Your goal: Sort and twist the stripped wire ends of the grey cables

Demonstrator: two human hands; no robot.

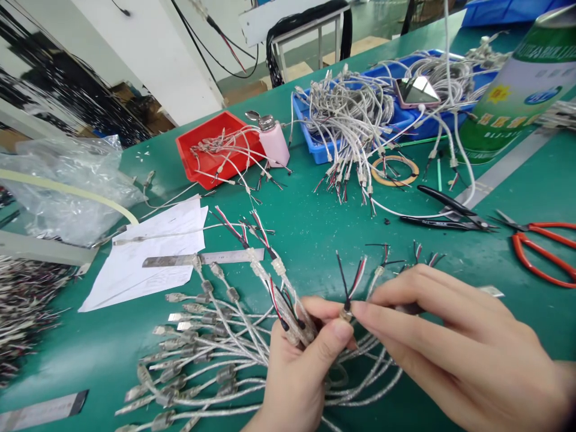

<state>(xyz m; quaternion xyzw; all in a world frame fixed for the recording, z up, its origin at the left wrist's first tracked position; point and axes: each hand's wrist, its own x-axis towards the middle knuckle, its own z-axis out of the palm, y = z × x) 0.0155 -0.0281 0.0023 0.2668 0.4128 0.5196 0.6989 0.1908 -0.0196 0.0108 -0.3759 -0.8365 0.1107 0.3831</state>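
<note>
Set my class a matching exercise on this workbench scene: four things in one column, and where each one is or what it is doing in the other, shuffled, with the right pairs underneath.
Column one
1. Left hand
2. Steel ruler
3. Pink bottle
4. Phone

Column two
A. Stands beside the red tray
B. Has a white lead plugged into it
C. Grips a bundle of cables
D. Lies partly across the white papers

Right pairs
1-C, 2-D, 3-A, 4-B
</note>
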